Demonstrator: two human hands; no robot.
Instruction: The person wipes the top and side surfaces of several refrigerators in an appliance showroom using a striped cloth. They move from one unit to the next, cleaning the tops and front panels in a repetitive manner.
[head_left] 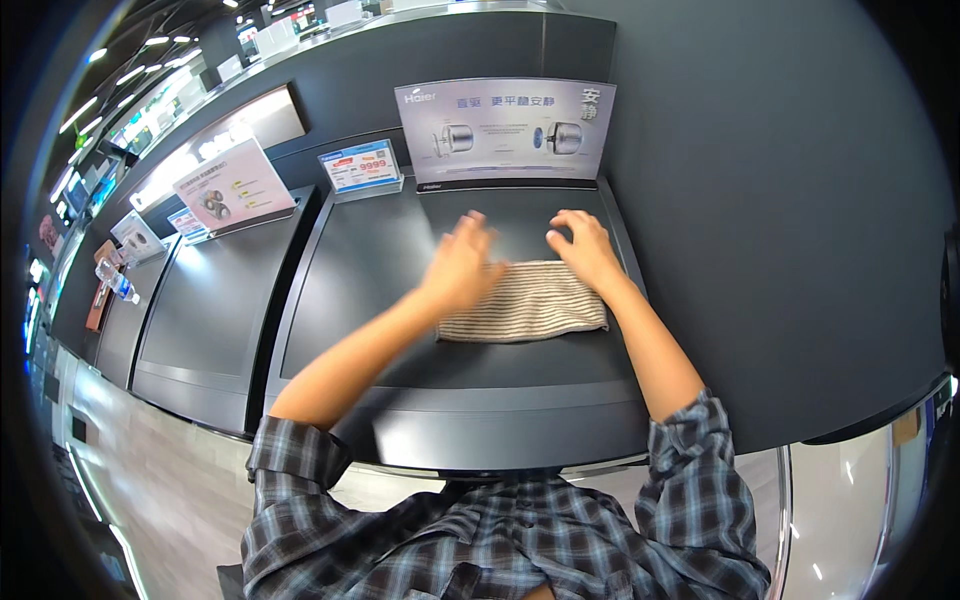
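A striped beige-and-brown cloth (530,305) lies folded in a flat, roughly rectangular shape on a dark grey appliance top (370,270). My left hand (463,265) is over the cloth's far left corner, blurred by motion, its fingers stretched out and apart. At the far right corner is my right hand (588,250), with thumb and fingers apart and slightly curved, nothing held between them. Whether either hand touches the fabric is hard to tell.
A wide display sign (505,135) stands behind the cloth, with a small price card (361,168) to its left. A tall dark panel (770,220) borders the right side. Another appliance top (210,310) and a plastic bottle (118,281) are at left.
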